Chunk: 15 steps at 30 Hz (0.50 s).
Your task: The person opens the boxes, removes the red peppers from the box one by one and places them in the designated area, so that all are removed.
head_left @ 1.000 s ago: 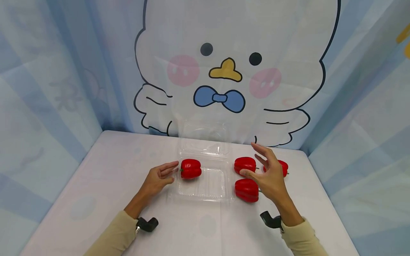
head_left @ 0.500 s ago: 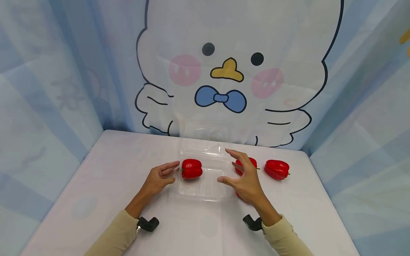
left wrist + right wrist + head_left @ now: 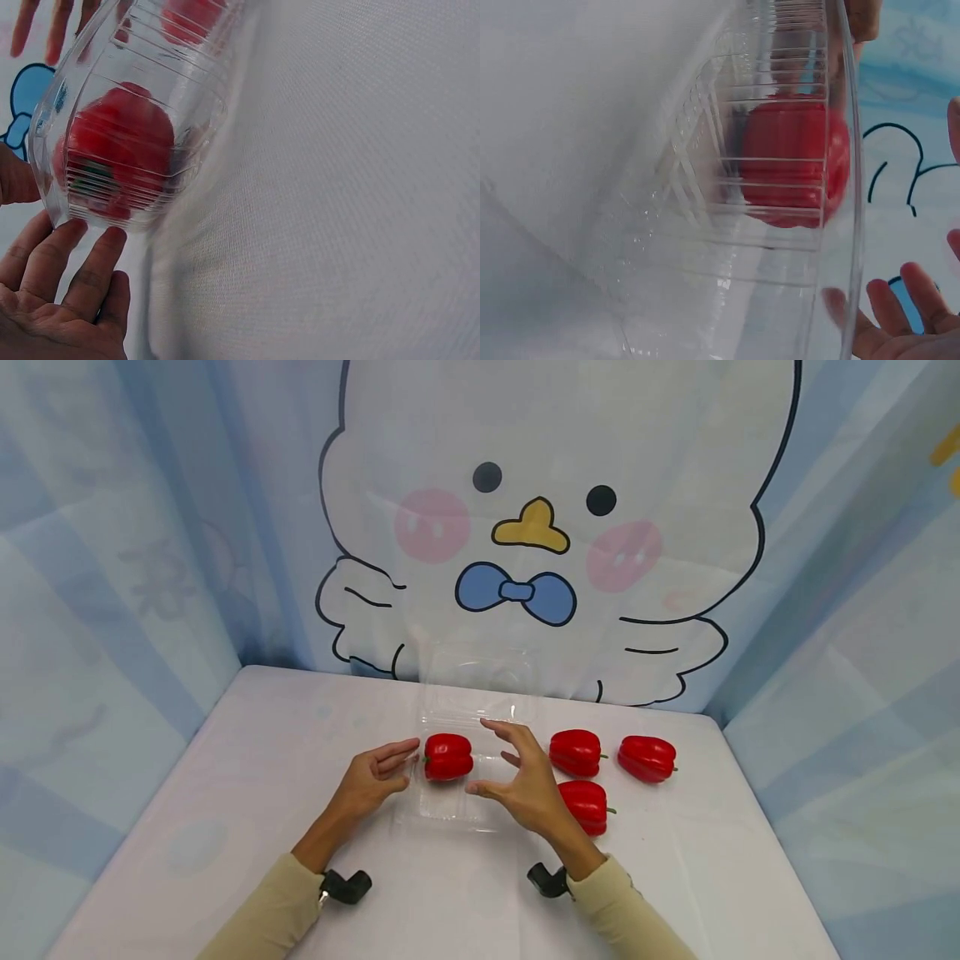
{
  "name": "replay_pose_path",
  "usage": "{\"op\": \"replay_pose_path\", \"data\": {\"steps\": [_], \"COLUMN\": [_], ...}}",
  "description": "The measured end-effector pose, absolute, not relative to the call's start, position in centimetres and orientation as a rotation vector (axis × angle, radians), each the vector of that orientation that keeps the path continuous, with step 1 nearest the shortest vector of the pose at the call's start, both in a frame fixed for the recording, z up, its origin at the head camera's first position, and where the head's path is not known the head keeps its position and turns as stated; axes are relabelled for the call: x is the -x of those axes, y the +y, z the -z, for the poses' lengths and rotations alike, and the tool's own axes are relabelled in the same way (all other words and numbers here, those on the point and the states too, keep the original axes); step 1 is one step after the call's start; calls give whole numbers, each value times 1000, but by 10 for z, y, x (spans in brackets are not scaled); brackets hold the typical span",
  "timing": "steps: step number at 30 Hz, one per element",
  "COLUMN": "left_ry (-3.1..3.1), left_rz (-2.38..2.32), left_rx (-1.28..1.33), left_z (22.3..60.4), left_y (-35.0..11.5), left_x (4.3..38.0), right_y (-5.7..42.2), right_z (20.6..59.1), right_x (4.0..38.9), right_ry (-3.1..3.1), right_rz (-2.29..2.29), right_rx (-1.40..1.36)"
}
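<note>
A clear plastic clamshell box (image 3: 453,814) lies open on the table, its lid (image 3: 480,685) tilted up at the back. One red bell pepper (image 3: 447,757) sits in the left part of its base, green stem to the left; the left wrist view shows this pepper (image 3: 124,146) through the ribbed wall. My left hand (image 3: 366,779) rests its fingertips at the box's left side, fingers extended. Over the right half of the base is my right hand (image 3: 531,785), thumb and fingers spread wide, holding nothing, its tips just right of the pepper.
To the right of the box lie three more red bell peppers: one at the back (image 3: 576,752), one farther right (image 3: 647,758), and one in front (image 3: 587,806), partly hidden by the right hand. A printed curtain (image 3: 517,635) hangs right behind the table (image 3: 247,760).
My right hand has moved left from above the loose peppers to over the box, staying spread. The left hand and all the peppers have kept their places.
</note>
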<state>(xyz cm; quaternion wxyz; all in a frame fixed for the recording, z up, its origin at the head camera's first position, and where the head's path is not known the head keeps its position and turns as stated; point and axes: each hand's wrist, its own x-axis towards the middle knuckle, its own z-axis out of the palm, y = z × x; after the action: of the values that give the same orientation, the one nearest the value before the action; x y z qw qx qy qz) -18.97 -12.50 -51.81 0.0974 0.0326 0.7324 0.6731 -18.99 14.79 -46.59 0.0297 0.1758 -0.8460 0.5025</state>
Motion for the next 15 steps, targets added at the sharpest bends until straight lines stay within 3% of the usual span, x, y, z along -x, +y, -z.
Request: {"op": "replay_pose_path", "data": {"steps": [15], "left_ry": [2178], "left_rz": [-2004], "left_rx": [-146], "left_z": [521], "left_y": [-126], "left_x": [190], "right_y": [119], "right_z": [483], "right_x": [207], "right_ry": [-2793], "right_rz": [-1373], "right_rx": [-510]}}
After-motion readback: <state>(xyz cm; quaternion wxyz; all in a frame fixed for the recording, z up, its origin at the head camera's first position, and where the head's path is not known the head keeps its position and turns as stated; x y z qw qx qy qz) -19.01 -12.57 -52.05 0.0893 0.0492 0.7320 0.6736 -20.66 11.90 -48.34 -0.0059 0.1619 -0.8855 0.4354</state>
